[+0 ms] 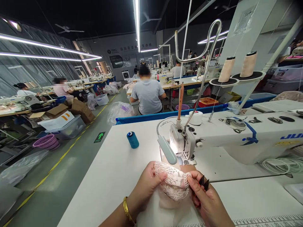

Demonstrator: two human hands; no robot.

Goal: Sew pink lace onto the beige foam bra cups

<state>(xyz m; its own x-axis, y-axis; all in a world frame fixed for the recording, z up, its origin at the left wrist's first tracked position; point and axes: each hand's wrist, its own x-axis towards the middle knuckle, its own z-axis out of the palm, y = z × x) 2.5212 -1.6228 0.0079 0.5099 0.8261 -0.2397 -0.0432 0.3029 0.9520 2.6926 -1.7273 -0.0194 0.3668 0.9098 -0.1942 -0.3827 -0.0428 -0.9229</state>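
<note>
Pale lace piece, one, held in two hands.
Left hand: fingers gripping one edge. Right hand: fingers pinching the opposite edge, dark-bladed snips also in hand. Location: over white surface, just before sewing machine; teal thread spool beyond, leftward.

lace: pale pink, openwork | spool: teal | cones: peach | bracelet: gold

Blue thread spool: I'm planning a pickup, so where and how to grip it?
Probably grip the blue thread spool around its wound middle, from the near side, where the left hand is; its rounded body appears upright with its side exposed.
</note>
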